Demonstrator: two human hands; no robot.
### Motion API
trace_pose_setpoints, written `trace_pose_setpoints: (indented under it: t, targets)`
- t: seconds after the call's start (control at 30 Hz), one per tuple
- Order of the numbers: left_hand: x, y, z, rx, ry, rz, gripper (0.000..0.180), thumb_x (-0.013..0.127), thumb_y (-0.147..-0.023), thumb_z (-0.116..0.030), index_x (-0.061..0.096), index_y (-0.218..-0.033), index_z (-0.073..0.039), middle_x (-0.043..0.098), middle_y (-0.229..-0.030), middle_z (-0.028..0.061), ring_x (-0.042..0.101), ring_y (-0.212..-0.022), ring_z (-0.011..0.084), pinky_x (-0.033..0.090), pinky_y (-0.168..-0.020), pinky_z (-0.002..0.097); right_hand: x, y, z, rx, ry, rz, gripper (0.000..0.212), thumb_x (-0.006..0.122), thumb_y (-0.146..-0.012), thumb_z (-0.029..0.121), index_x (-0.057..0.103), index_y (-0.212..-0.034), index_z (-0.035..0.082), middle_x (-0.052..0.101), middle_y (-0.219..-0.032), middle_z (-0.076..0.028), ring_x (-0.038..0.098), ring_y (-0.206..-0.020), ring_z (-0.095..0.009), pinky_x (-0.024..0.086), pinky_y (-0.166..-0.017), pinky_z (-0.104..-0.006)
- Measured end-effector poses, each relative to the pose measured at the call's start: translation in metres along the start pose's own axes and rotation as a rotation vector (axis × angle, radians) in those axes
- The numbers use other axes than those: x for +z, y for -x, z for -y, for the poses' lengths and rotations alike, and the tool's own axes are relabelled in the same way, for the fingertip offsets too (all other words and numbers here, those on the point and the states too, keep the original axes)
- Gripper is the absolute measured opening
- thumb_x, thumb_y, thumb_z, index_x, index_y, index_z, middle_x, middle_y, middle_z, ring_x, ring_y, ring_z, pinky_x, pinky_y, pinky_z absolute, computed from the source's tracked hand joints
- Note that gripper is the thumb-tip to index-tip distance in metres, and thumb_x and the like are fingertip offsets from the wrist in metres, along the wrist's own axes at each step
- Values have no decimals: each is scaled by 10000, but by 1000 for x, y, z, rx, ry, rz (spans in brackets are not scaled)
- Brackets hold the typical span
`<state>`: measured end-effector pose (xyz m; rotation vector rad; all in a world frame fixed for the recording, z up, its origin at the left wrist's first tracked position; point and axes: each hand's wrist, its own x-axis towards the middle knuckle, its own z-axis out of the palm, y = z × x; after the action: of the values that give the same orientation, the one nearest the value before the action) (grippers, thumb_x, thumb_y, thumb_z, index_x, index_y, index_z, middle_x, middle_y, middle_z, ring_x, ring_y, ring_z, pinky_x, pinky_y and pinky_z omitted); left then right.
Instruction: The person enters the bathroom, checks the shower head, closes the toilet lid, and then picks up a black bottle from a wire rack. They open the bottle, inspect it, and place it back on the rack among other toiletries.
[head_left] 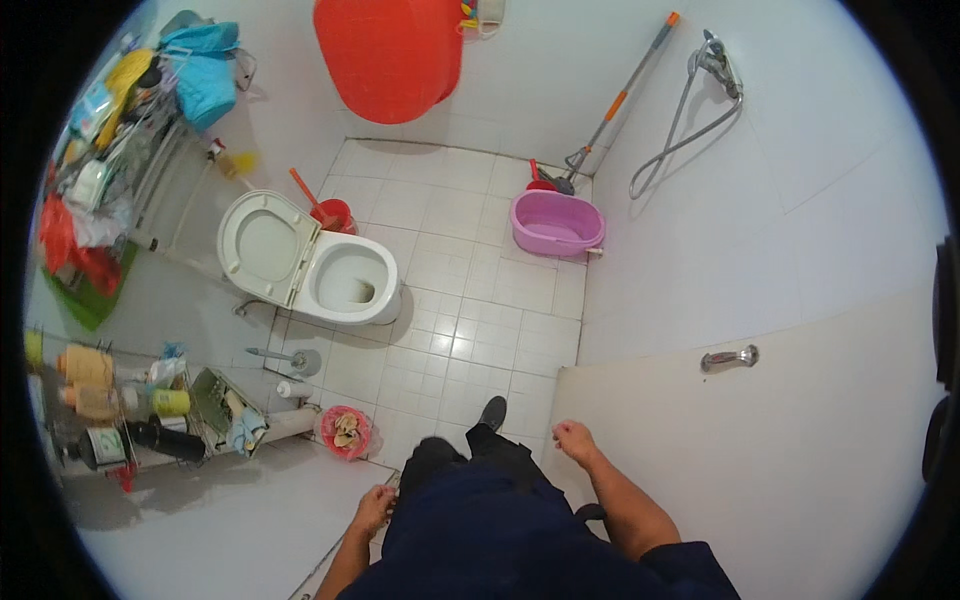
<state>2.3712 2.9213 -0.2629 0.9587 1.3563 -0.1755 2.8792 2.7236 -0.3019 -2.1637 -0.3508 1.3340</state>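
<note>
My left hand (375,508) hangs beside my dark trousers, fingers loosely curled in and nothing visible in them. My right hand (573,441) is closed in a loose curl with nothing showing in it, near the edge of the white door (640,420). A metal door handle (730,357) sits farther right, apart from that hand. Ahead, a white toilet (385,300) stands with its lid (265,243) raised. Closest to my left hand is a pink waste bin (368,432) lined with a bag and holding crumpled paper.
A purple basin (557,240) and a mop (620,98) stand in the far right corner, below a shower hose (690,138). A red tub (385,60) hangs on the far wall. A toilet brush (298,359) and a bottle-filled shelf (160,463) are on the left. White tiles (470,335) cover the floor.
</note>
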Motion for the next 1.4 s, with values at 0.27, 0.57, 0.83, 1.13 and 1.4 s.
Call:
trace_pose_setpoints:
  t: [0.27, 0.57, 0.83, 1.13, 1.4]
  targets:
    - [33, -53, -165, 34, 39, 21, 213, 595, -1043, -204, 635, -1202, -69, 666, -1006, 31, 616, -887, 161, 521, -786, 329, -51, -65, 26, 100, -215, -48, 317, 640, -982, 276, 715, -1015, -29, 729, -883, -105, 703, -756, -202, 571, -690, -353]
    - [0, -181, -244, 48, -238, 151, 203, 593, -1038, -212, 643, -1190, -87, 666, -970, 26, 626, -844, 166, 528, -756, 331, -72, -110, 93, 314, -169, -17, 349, 613, -1027, 346, 695, -1055, 7, 719, -991, -113, 700, -846, -215, 565, -724, -368]
    - [-26, -263, -423, 23, -110, 168, 241, 564, -1069, -245, 624, -1233, -80, 724, -1069, 79, 682, -913, 180, 560, -786, 335, -105, -184, 201, 153, -323, -102, 371, 592, -1040, 358, 684, -1074, 1, 716, -988, -102, 699, -849, -213, 563, -755, -364]
    - [7, -324, -507, -51, -98, 328, 277, 604, -1056, -226, 633, -1284, -73, 731, -1081, 64, 681, -911, 175, 570, -773, 347, -142, -218, 267, 79, -34, -145, 395, 558, -1041, 350, 683, -978, -19, 722, -893, -121, 704, -810, -230, 560, -768, -383]
    - [44, -347, -556, 77, -191, 326, 274, 612, -1040, -136, 642, -1282, -10, 711, -1083, 100, 676, -945, 195, 567, -831, 356, -173, -269, 251, 196, 23, -78, 446, 582, -1045, 413, 716, -1028, -12, 743, -953, -130, 728, -854, -247, 578, -787, -403]
